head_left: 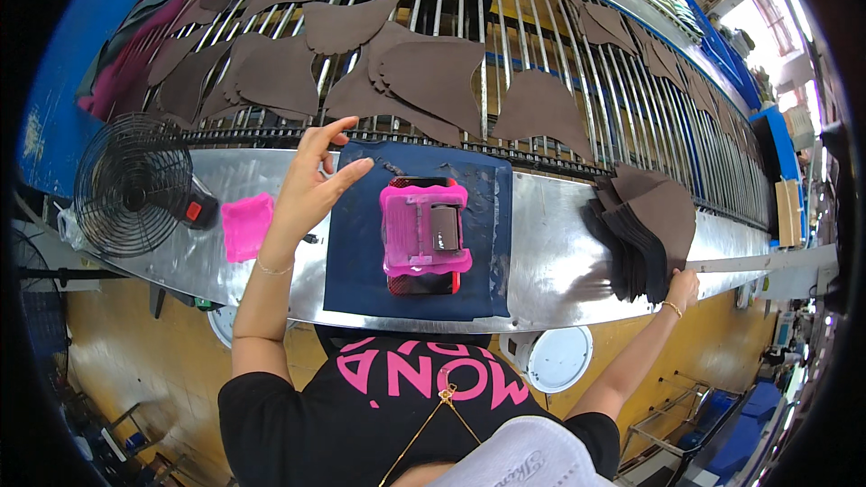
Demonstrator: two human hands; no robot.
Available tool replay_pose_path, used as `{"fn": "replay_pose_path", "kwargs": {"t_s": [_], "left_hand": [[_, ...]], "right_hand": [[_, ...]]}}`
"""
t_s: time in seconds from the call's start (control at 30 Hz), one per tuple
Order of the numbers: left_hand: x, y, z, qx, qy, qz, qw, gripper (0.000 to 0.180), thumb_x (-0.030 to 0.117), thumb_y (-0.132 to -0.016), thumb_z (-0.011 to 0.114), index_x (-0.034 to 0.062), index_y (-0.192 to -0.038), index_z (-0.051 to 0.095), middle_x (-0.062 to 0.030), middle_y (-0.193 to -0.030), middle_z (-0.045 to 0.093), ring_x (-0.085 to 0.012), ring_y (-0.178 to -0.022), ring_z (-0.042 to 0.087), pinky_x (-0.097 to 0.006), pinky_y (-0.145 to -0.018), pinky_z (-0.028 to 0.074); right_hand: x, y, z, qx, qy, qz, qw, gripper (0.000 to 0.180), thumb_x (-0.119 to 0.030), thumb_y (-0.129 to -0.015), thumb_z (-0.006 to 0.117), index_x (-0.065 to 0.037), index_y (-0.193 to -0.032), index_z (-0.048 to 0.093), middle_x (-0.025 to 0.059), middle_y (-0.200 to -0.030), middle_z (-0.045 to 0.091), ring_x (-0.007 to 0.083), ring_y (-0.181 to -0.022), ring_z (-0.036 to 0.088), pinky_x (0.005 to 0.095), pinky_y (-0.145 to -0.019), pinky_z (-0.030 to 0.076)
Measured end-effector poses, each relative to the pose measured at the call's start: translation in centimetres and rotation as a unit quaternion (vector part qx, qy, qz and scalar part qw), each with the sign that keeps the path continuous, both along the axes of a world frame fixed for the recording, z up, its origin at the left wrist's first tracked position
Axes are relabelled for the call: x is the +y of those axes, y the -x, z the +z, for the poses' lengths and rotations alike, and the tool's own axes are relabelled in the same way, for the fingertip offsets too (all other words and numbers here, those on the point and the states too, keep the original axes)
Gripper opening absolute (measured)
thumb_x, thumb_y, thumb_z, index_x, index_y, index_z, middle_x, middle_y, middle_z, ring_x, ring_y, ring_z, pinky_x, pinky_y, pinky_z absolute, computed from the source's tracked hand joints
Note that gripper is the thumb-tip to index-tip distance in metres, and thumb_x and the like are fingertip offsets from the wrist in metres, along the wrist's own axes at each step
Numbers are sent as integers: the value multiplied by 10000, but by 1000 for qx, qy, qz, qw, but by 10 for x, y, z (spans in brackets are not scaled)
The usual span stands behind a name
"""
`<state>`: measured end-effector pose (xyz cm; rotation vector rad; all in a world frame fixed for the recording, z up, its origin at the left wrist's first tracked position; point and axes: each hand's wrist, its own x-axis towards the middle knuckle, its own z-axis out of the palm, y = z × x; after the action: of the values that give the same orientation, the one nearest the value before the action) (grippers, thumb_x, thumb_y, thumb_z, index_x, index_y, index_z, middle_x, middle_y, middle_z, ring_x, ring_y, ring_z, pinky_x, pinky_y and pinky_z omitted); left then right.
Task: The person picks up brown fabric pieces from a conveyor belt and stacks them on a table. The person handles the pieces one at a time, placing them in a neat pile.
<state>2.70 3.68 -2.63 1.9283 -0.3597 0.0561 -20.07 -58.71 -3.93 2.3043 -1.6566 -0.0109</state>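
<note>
My left hand (323,171) is raised over the left edge of a dark blue mat (361,261), thumb and fingers apart, with nothing in it. On the mat lies a pink plastic frame (406,233) with a scalloped edge, on top of a red and black object (424,284) that it mostly hides. A small dark brown strip (445,227) shows at the frame's right side. At the right, my right hand (683,289) pinches the near edge of a stack of curved dark brown sheet pieces (663,212); its fingertips are partly hidden.
Beyond the metal table (550,261), a conveyor of metal rods (532,27) carries several brown pieces (437,81). A black wire-caged fan (135,185) and a pink pad (246,227) stand to the left. A white-lidded bucket (559,359) is below the table edge.
</note>
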Motion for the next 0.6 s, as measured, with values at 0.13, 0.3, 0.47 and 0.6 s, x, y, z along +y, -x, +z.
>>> {"fn": "replay_pose_path", "kwargs": {"t_s": [0.13, 0.3, 0.47, 0.6], "left_hand": [[-10, 0, 6, -4, -1, -27, 1000, 554, 239, -777, 760, 110, -1275, 552, -28, -1010, 514, -79, -647, 375, -202, -608, 387], [-22, 0, 22, -3, -25, -75, 997, 532, 163, -798, 735, 87, -1287, 537, -26, -1062, 490, -63, -731, 425, -184, -624, 405], [-63, 0, 28, 1, 68, -140, 988, 608, 253, -800, 745, 62, -1320, 494, -112, -1190, 469, -160, -989, 557, -292, -834, 496], [-64, -2, 17, 18, 165, -123, 978, 560, 234, -843, 706, 17, -1305, 476, -149, -1156, 530, -204, -976, 616, -287, -719, 547]], "right_hand": [[-20, 16, 6, -89, 1, 59, 994, 309, -198, -900, 582, -65, -1174, 535, 192, -942, 678, 336, -773, 673, 447, -681, 524], [110, -16, 92, -294, 64, 269, 915, 270, -215, -976, 487, -97, -1214, 536, 137, -770, 667, 203, -492, 623, 314, -488, 483], [220, -56, 113, -616, -174, 329, 694, 347, -216, -967, 538, -51, -1270, 493, 93, -671, 623, 136, -487, 607, 221, -461, 463], [286, -104, 81, -665, -365, 402, 513, 350, -136, -939, 573, 8, -1236, 456, 118, -907, 600, 178, -467, 593, 234, -427, 490]]}}
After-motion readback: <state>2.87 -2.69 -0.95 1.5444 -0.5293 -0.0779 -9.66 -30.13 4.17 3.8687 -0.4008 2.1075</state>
